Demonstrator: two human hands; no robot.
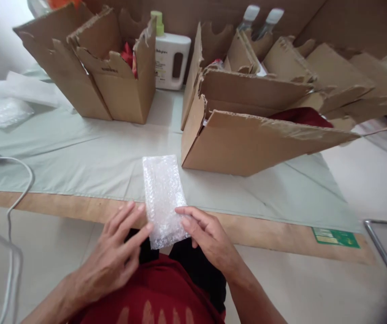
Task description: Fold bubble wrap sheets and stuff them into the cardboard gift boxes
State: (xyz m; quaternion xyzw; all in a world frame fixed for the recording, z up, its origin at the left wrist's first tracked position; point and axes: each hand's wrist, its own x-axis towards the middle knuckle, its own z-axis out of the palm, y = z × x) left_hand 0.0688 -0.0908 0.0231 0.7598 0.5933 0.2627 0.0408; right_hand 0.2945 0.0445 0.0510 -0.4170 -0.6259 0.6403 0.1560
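Note:
A flat bubble-wrap pouch (164, 195) reaches from the pale green cloth over the table's front edge. At its lower right side my right hand (207, 231) grips it between thumb and fingers. My left hand (120, 247) is at the pouch's lower left, its fingers spread and one fingertip at the pouch's edge. Whether anything lies inside the pouch cannot be made out.
Open cardboard boxes stand at the back left (125, 94) and right (234, 144). Between them is a white bottle (171, 58) with a green pump. Crumpled plastic packaging (6, 110) lies far left, above a white cable (27, 168). A metal bar (379, 243) is at right.

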